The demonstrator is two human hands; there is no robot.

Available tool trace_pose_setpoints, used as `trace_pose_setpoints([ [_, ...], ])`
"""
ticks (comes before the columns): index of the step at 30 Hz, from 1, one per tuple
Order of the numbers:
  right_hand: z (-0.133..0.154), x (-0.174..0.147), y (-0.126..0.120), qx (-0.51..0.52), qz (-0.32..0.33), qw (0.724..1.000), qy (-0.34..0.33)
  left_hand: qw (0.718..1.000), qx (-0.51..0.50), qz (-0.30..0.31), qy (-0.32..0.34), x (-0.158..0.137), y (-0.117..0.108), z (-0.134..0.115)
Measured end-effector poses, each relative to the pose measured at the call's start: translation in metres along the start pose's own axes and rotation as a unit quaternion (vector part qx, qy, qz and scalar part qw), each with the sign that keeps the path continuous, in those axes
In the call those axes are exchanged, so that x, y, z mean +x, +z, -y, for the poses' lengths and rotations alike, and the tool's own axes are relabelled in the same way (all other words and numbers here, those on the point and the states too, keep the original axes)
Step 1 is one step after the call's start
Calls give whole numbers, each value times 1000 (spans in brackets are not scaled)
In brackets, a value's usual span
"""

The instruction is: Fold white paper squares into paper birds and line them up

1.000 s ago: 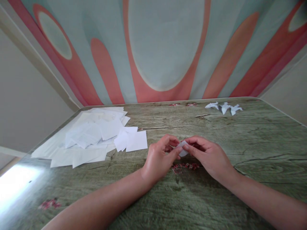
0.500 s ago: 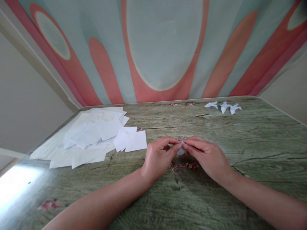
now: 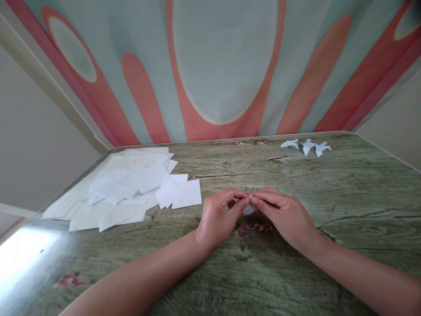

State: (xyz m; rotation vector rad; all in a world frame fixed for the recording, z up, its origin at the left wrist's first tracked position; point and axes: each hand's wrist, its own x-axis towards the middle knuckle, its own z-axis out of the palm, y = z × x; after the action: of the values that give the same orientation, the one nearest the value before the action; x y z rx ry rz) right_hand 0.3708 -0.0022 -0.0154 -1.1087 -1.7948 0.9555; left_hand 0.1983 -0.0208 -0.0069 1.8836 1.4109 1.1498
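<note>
A small folded piece of white paper [image 3: 249, 208] is pinched between my two hands, above the middle of the table. My left hand [image 3: 222, 213] grips its left side with thumb and forefinger. From the other side, my right hand [image 3: 284, 213] holds its upper edge, thumb and fingers pressed together. The fingertips of both hands nearly meet, and they hide much of the folds. At the back right lie three folded white paper figures [image 3: 307, 147], looking like small birds, set close side by side.
Loose white sheets [image 3: 115, 188] are heaped at the left of the wood-patterned table [image 3: 210, 272]. Several small square papers [image 3: 186, 193] lie between the heap and my left hand. A patterned red and grey-blue backdrop [image 3: 223, 66] rises behind the table's far edge.
Both hands keep their pinch on the folded paper, with only a slight shift of the fingers. Slightly less of the paper shows between the fingertips.
</note>
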Motion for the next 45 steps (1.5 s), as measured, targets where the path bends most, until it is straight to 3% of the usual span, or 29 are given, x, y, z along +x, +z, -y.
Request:
trace_pose_setpoints([
  [7,0,-1,0,-14,-1,1000,10,998,49,18,43,0,-2,3],
  [18,0,1,0,-18,2,999,42,997,36,64,13,-1,-3,5],
  [28,2,2,0,-20,3,999,50,986,-107,92,-84,1,4,5],
  [33,1,1,-1,-32,-15,998,53,975,-104,135,-144,3,4,6],
  [40,5,3,-8,-82,1,996,37,984,-54,78,-148,7,-8,1],
  [42,6,4,-10,-87,19,995,37,982,-78,62,-158,9,-11,1],
  [45,4,5,-9,-80,43,994,54,963,-192,50,-181,10,-10,5],
])
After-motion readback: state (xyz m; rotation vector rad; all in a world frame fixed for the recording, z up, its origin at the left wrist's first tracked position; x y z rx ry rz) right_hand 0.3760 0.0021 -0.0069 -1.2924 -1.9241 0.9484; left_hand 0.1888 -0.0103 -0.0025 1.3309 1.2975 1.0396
